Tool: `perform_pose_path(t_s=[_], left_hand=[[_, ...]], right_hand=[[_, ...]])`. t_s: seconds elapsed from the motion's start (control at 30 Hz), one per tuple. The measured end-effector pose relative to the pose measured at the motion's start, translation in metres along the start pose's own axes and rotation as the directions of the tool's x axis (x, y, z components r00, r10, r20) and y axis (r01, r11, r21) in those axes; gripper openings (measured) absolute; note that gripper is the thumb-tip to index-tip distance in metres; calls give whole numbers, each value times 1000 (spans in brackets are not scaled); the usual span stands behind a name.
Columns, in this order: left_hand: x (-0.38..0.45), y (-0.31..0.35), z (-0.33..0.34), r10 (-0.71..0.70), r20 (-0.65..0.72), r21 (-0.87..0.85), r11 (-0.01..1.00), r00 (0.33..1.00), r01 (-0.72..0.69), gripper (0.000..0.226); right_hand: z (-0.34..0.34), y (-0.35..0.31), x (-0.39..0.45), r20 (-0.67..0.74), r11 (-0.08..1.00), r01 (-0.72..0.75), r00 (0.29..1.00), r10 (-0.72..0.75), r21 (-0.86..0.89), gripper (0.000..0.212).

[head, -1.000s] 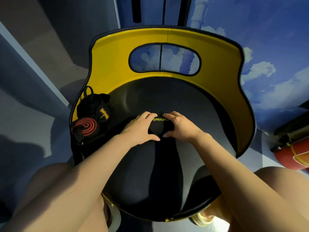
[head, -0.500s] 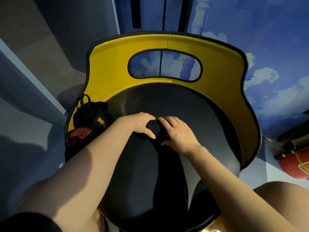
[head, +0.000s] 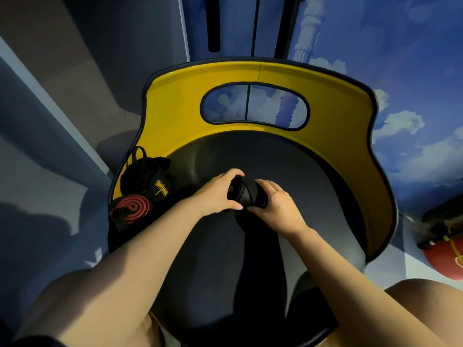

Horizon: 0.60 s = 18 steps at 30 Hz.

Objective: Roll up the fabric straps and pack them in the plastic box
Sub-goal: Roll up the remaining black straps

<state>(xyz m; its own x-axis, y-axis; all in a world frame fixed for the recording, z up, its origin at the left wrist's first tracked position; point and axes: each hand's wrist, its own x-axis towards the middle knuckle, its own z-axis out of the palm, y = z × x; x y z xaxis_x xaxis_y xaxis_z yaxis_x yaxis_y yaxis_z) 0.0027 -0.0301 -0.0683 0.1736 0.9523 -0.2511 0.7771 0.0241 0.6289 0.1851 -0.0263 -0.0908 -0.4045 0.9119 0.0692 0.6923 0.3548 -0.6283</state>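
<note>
Blue cloud-painted walls surround the round black seat with its yellow curved back (head: 175, 101), and your left hand (head: 215, 194) and right hand (head: 278, 206) both curl their fingers round the black rolled fabric strap (head: 246, 192) at the seat's middle — a red-and-black coiled strap (head: 132, 209) and a black drawstring pouch (head: 147, 176) lie at its left edge.

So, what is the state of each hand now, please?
Left hand: grips the black strap roll.
Right hand: holds the same roll.
</note>
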Motion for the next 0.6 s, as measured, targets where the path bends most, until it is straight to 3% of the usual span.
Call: perform_pose_path(t_s=[0.17, 0.47, 0.6], left_hand=[[-27, 3, -19, 45, -136, -78, 995, 990, -56, 71], [-93, -24, -80, -4, -165, 220, 975, 986, 41, 71], [-108, -43, -86, -55, -154, 320, 942, 986, 103, 73]], right_hand=[[5, -21, -6, 41, 972, -72, 997, 65, 224, 64], [47, -98, 8, 183, 932, -18, 982, -52, 363, 64], [69, -116, 12, 191, 940, 22, 977, -92, 341, 61]])
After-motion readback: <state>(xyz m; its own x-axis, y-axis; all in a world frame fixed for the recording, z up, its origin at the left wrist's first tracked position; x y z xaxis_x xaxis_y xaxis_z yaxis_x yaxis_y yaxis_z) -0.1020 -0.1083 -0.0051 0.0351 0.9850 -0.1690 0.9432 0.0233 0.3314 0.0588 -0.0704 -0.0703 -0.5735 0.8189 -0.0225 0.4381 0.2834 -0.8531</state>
